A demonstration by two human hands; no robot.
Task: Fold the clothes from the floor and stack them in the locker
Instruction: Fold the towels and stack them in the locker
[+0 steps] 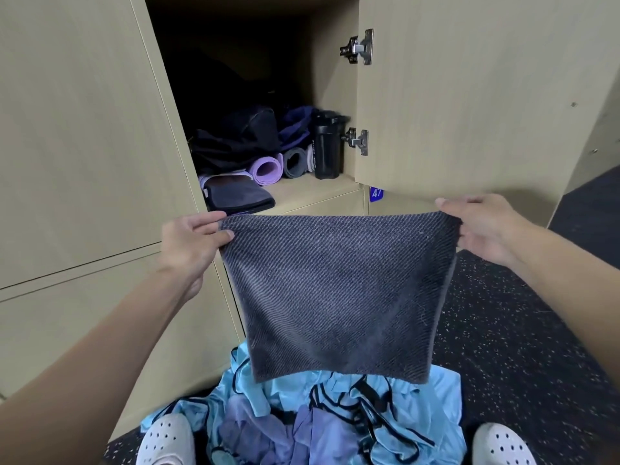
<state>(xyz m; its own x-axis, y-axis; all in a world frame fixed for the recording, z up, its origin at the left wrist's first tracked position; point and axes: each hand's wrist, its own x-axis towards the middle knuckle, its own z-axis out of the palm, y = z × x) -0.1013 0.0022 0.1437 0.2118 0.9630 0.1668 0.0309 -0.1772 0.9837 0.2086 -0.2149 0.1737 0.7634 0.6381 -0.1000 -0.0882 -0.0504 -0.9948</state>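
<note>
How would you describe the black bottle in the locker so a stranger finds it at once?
Look into the open beige wooden locker. At its shelf's far right, by the lower metal hinge, is a tall black bottle, upright unlike the rolled mats beside it.

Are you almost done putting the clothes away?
Not yet. One folded dark cloth already lies on the locker shelf. The left hand and right hand hold a grey towel up by its top corners. A pile of blue clothes is left on the floor, unfolded.
</note>
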